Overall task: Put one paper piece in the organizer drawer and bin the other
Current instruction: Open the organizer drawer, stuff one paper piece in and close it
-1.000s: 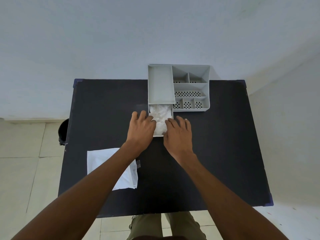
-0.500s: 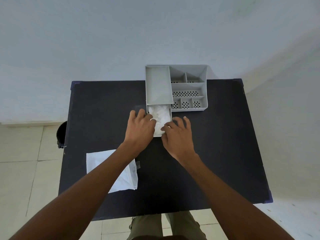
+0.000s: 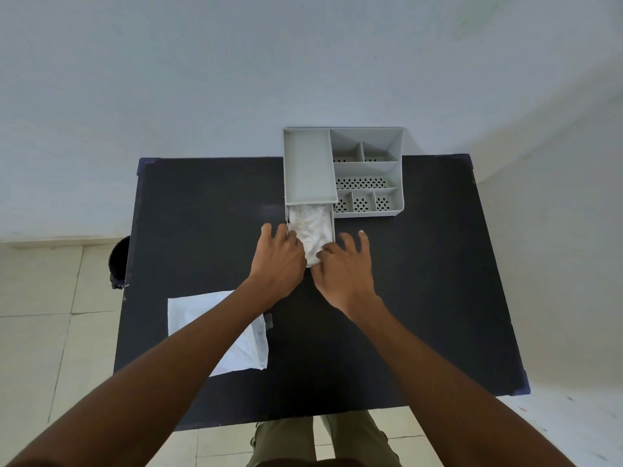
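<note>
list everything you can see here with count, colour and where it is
table: 1, black, centre of view
organizer: 1, grey, far edge of the table
drawer: 1, grey, pulled out of the organizer toward the person
crumpled paper: 1, white, inside the drawer
flat paper: 1, white, near left of the table, partly under the left forearm
bin: 1, black, on the floor left of the table
left hand: 1, at the drawer's left front corner
right hand: 1, at the drawer's right front corner

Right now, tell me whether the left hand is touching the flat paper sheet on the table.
Apart. The head view shows the left hand up at the open drawer, while the flat paper sheet lies nearer the table's front edge, crossed only by the forearm in the picture.
</note>
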